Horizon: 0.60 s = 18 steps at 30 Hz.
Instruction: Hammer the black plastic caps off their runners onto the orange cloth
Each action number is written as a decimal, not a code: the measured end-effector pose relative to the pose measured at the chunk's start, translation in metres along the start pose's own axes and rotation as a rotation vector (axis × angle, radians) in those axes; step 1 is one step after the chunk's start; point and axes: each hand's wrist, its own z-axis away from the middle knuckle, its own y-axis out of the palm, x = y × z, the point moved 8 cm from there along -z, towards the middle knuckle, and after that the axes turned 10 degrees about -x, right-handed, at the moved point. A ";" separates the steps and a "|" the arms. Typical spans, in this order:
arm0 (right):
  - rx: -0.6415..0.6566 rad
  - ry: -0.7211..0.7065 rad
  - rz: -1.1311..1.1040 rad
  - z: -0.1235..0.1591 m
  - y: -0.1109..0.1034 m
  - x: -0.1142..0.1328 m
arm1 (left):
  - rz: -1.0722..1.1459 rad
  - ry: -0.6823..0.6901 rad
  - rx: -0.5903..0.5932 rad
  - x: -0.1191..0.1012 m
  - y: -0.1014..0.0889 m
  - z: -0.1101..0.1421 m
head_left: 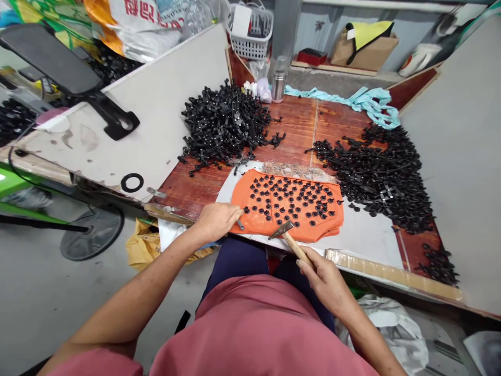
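An orange mat (250,219) lies at the near edge of the wooden table (297,125), dotted with several small black round parts (291,198). My left hand (215,220) rests closed on the mat's left edge, pinching a small metal pin beside one of the black parts. My right hand (326,281) is wrapped round the wooden handle of a small hammer (287,235), whose metal head hovers over the mat's near edge.
Heaps of black plastic parts lie at the back left (225,122) and at the right (379,172). White boards (156,99) wall the table's sides. A steel flask (278,85), white basket (250,31) and teal cloth (368,102) sit at the back.
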 end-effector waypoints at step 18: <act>0.009 -0.100 0.038 -0.028 -0.013 0.058 | -0.151 0.018 -0.008 -0.006 -0.008 -0.002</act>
